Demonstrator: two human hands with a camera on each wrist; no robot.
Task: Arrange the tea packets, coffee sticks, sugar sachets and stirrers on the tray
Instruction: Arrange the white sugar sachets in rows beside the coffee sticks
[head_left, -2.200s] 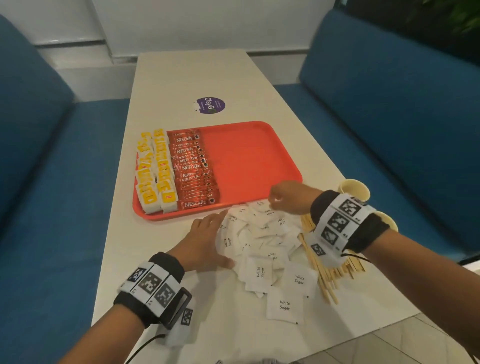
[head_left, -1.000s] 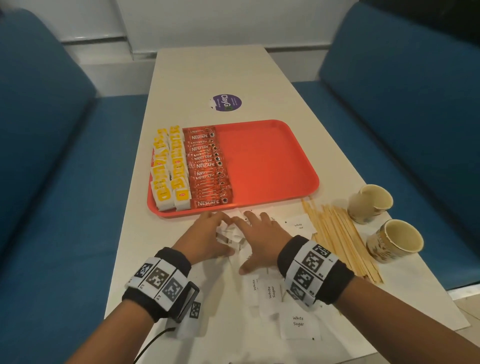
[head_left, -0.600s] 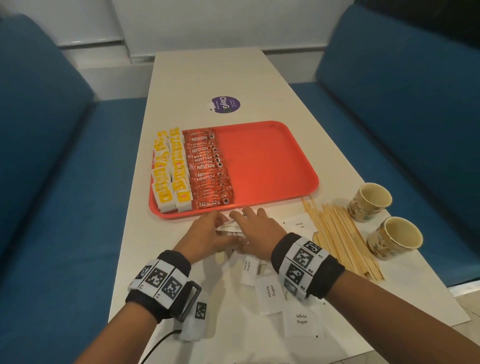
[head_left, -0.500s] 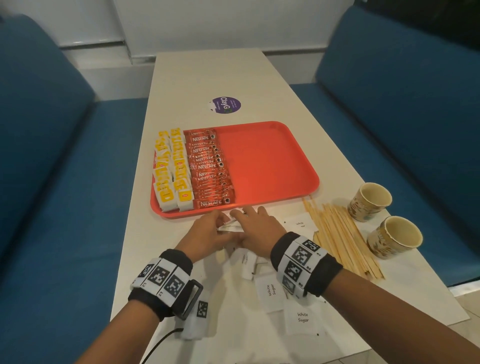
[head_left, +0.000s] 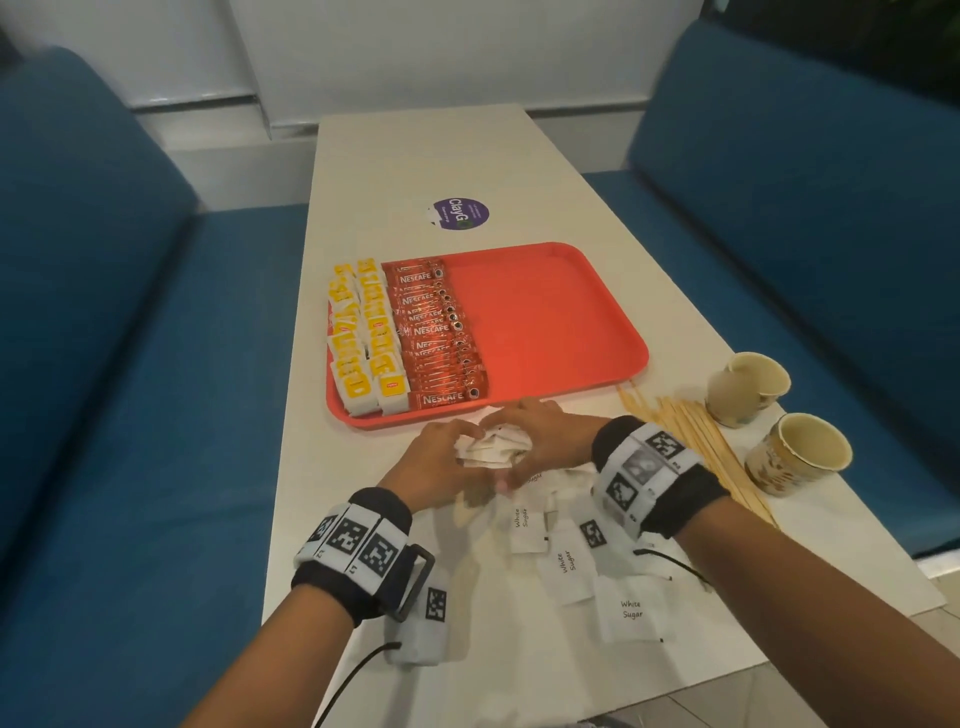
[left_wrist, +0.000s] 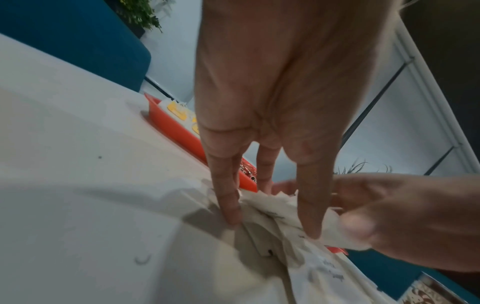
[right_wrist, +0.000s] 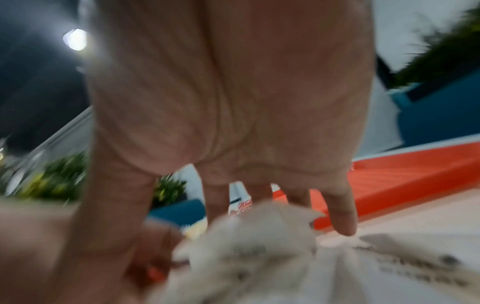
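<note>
An orange tray (head_left: 550, 322) holds yellow tea packets (head_left: 358, 338) in two rows and Nescafe coffee sticks (head_left: 439, 338) beside them; its right half is bare. Just in front of the tray both hands hold a bunch of white sugar sachets (head_left: 493, 447) between them. My left hand (head_left: 457, 447) presses on the bunch's left side with straight fingers (left_wrist: 228, 205). My right hand (head_left: 519, 452) has thumb and fingers round the bunch's right side, blurred in the right wrist view. Loose sachets (head_left: 566, 566) lie nearer me. Wooden stirrers (head_left: 696, 452) lie to the right.
Two paper cups (head_left: 748, 387) (head_left: 797, 454) stand right of the stirrers near the table's right edge. A purple round sticker (head_left: 460, 213) sits beyond the tray. Blue benches (head_left: 130, 415) flank the white table (head_left: 332, 493).
The hands swept the scattered sachets together from both sides and now hold a tighter bunch just in front of the tray. Fewer loose sachets lie spread on the table.
</note>
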